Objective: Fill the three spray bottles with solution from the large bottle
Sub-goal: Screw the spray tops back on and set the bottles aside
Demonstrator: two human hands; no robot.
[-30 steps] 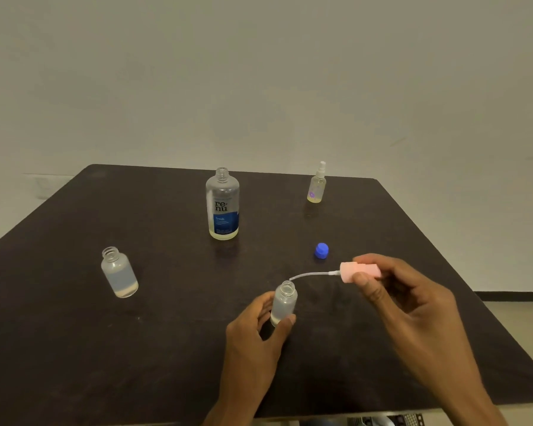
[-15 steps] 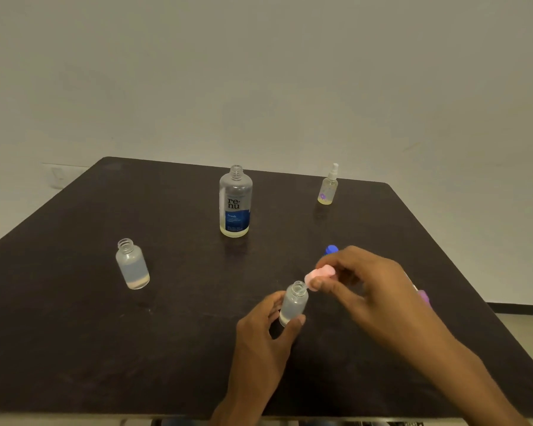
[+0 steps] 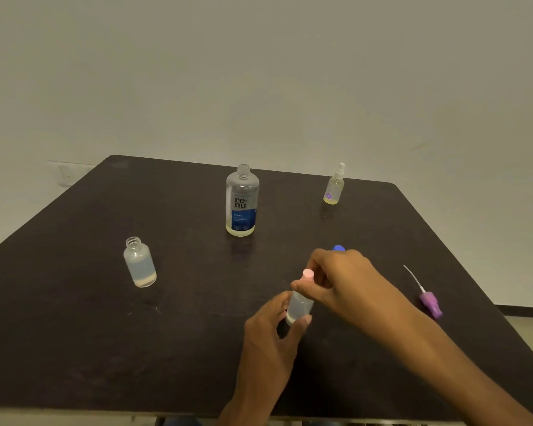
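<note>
My left hand (image 3: pixel 270 329) grips a small clear spray bottle (image 3: pixel 299 309) standing on the dark table (image 3: pixel 74 333). My right hand (image 3: pixel 339 279) pinches the pink spray top (image 3: pixel 307 274), which sits upright on that bottle's neck. The large uncapped bottle (image 3: pixel 241 200) with a blue label stands behind them at the centre. An open, wider spray bottle (image 3: pixel 139 262) with a little liquid stands to the left. A third small spray bottle (image 3: pixel 334 187) with its white top on stands at the back right.
A purple spray top (image 3: pixel 430 302) with its thin tube lies on the table to the right. A blue cap (image 3: pixel 338 248) peeks out behind my right hand. The table's near edge runs along the bottom of the view.
My right hand brought the pink spray top from the right, fed its tube into the small bottle and set the top upright on the neck. My left hand kept its grip.
</note>
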